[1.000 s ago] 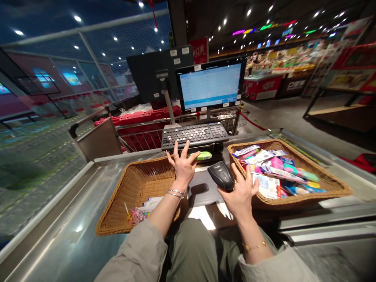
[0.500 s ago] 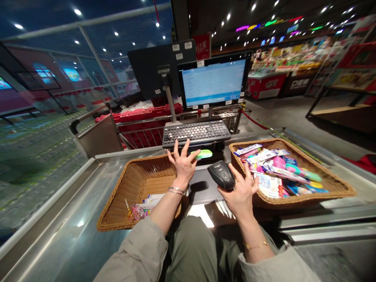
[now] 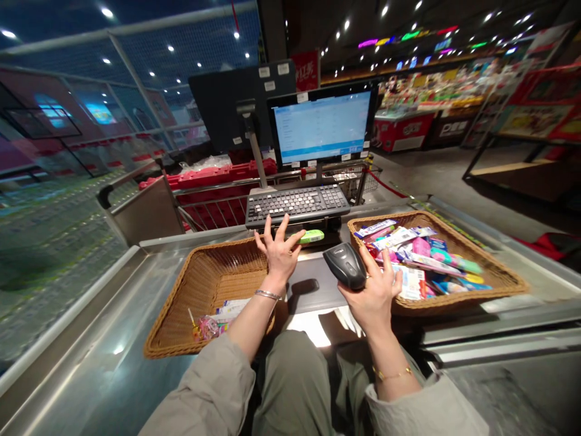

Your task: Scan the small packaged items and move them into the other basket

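Observation:
My left hand (image 3: pixel 280 257) grips a small bright green packet (image 3: pixel 311 236) by its left end, between thumb and fingers, with the other fingers spread. A pale label shows on the packet's face. It is held up just in front of the black keyboard (image 3: pixel 297 203). My right hand (image 3: pixel 374 290) is wrapped around a black handheld barcode scanner (image 3: pixel 345 265), whose head points toward the left and the packet. A gap separates scanner and packet. The scanner's handle is mostly hidden by my palm.
On the right, a wicker basket (image 3: pixel 503 289) holds several packaged goods, some toothbrush-like. The left wicker basket (image 3: pixel 170 315) contains a pink-wrapped item (image 3: pixel 209 328) and white-blue packets. Behind the keyboard stand a lit monitor (image 3: pixel 322 127) and a red shopping cart (image 3: pixel 206 209). A metal counter (image 3: pixel 109 357) surrounds them.
The green packet has turned slightly, so its pale label now shows. The scanner has shifted a little to the right relative to the counter. The whole view has moved slightly.

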The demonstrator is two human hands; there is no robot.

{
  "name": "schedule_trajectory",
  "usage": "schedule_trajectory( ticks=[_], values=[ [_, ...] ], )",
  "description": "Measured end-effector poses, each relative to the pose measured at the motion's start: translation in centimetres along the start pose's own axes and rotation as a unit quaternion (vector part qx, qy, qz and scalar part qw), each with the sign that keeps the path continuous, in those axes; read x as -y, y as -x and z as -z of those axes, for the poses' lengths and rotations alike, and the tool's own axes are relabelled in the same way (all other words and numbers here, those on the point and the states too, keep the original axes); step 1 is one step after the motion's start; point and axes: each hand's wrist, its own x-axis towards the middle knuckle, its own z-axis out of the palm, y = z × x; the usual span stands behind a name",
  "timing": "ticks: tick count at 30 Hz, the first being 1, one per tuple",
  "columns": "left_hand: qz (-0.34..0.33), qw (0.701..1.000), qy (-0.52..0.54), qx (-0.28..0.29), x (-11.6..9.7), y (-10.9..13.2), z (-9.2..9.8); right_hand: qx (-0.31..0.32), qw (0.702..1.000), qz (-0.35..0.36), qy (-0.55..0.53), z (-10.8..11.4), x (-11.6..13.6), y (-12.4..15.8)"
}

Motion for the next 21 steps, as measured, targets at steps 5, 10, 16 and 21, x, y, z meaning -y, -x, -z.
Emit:
schedule_trajectory(
  ticks=[5,10,16,21],
  values=[
    [-0.022,1.0,0.011,-0.002,-0.8,-0.2,0.5,-0.035,0.999,-0.036,0.007,1.3,-1.1,-0.5],
    [-0.056,0.998,0.02,0.025,-2.7,-1.0,0.9,-0.094,0.992,-0.079,0.026,2.9,-3.0,-1.3],
    [-0.081,0.995,0.048,0.043,-6.3,-2.2,0.5,-0.148,0.978,-0.141,0.052,4.6,-5.3,-2.0],
    [-0.104,0.99,0.07,0.059,-9.1,-2.5,-0.6,-0.215,0.959,-0.174,0.058,5.8,-7.5,-2.3]
  ],
)
